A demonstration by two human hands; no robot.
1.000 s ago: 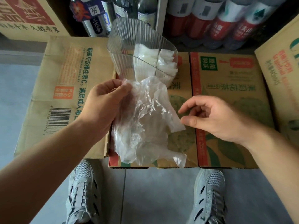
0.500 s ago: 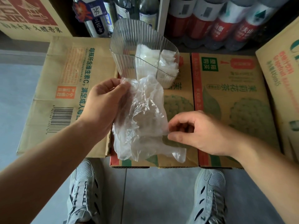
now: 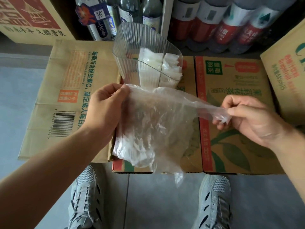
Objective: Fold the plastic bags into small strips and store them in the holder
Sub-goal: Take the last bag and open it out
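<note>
Clear plastic bag (image 3: 153, 123) held stretched between two hands above cardboard boxes (image 3: 239, 96). The left hand (image 3: 104, 109) grips the bag's edge at 9 o'clock, fingers (image 3: 122, 93) curled onto the film. The right hand (image 3: 252, 118) pinches a bunched corner at 3 o'clock, thumb against forefinger. The bag's body hangs crumpled toward 6 o'clock. At 12 o'clock of the bag, the ribbed transparent holder (image 3: 125, 52) stands on the boxes (folded white strips (image 3: 153, 61) inside).
</note>
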